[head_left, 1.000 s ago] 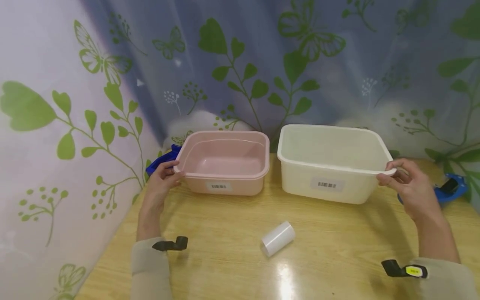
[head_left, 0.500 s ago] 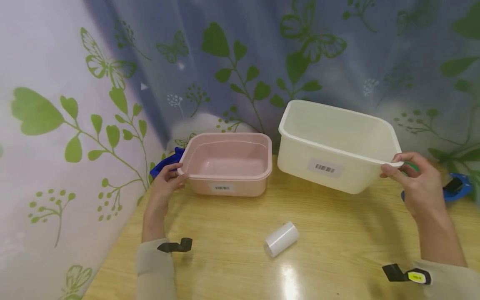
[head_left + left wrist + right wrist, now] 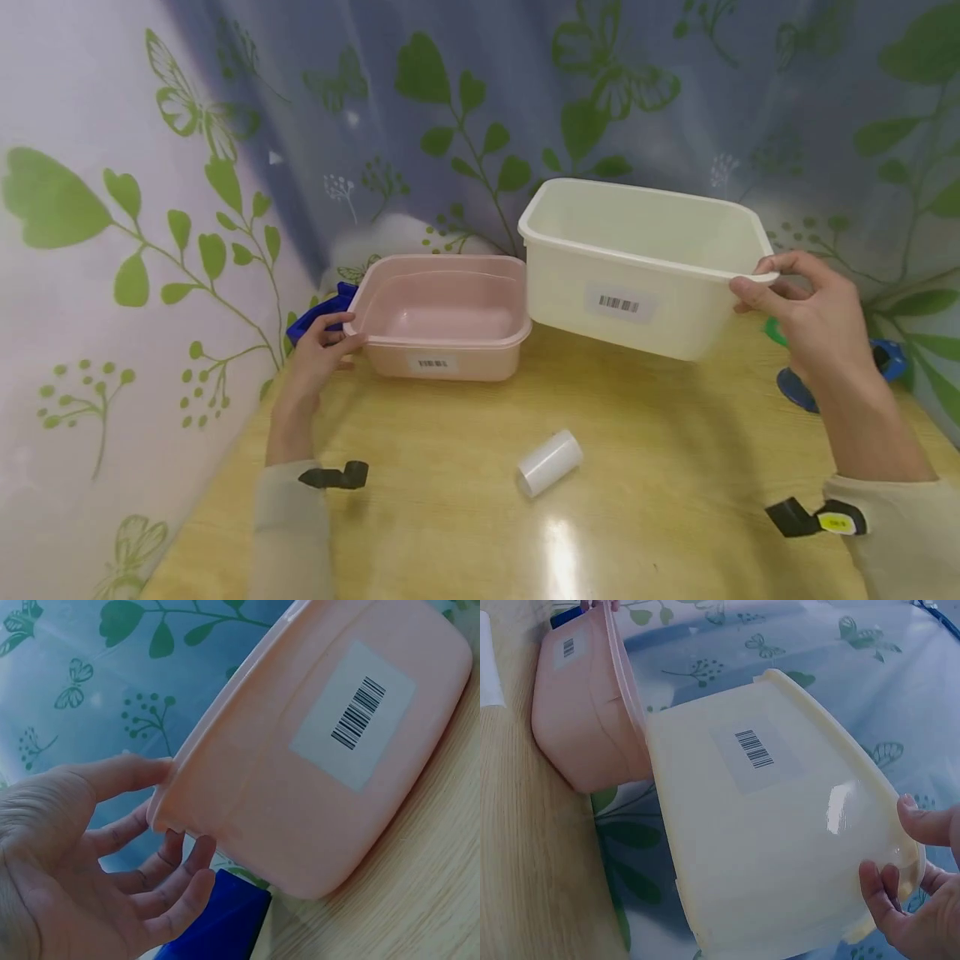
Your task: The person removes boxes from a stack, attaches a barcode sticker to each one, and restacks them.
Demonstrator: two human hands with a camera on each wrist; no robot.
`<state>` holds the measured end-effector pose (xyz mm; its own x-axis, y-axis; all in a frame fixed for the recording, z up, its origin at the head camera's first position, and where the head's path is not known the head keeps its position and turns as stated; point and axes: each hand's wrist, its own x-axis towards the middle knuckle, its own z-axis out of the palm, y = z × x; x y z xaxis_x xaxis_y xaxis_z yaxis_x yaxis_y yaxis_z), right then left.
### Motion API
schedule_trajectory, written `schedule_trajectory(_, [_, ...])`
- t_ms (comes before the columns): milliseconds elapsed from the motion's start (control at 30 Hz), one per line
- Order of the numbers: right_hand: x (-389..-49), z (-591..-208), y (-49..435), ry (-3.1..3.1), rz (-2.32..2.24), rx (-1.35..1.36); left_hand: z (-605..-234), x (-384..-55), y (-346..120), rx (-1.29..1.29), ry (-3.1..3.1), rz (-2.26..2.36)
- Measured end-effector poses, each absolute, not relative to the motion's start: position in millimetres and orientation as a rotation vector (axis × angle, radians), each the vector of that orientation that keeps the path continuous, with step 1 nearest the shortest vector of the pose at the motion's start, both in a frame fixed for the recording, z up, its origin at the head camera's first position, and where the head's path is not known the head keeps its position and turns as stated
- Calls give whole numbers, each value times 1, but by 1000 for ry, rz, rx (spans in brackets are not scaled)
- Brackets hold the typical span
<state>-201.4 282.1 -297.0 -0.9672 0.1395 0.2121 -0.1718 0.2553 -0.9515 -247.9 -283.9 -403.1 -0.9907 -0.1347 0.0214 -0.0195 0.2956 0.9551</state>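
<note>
My right hand [image 3: 813,312] pinches the near right corner of a cream plastic bin [image 3: 622,287] by its rim. Tilted, the bin hangs above the table, its left side overlapping the pink bin's right edge in the head view. At the left, my left hand [image 3: 315,358] pinches the rim corner of the pink plastic bin [image 3: 442,358], which stands on the table. In the left wrist view, the thumb lies over the rim and the fingers [image 3: 161,862] curl under it. Both bins carry a barcode label on the front, and the pink one's visible inside holds nothing.
A white roll [image 3: 551,462] lies on the wooden table [image 3: 450,517] in front of the bins. A blue object [image 3: 322,312] sits behind my left hand. Behind my right wrist are a blue tape dispenser [image 3: 798,390] and something green [image 3: 776,332]. Patterned curtain [image 3: 450,125] hangs behind.
My right hand has raised the cream bin off the table, tilted it, and carried it left toward the pink bin. My left hand keeps its hold on the pink bin, which stays put.
</note>
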Motion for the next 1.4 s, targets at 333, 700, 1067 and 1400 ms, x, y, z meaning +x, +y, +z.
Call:
schedule_trajectory(333, [-212, -267, 250, -2299, 1757, 74, -397, -250, -289, 139, -2496, -1866])
schedule_trajectory(700, [-231, -256, 203, -2240, 1919, 218, -394, -246, -287, 182, -2504, -1880])
schedule_trajectory(1067, [-245, -260, 141, -2254, 1857, 280, -395, -250, -285, 239, -2475, -1915])
schedule_trajectory(1400, [-255, -273, 100, -2255, 1858, 345, -398, -250, -283, 258, -2425, -1917])
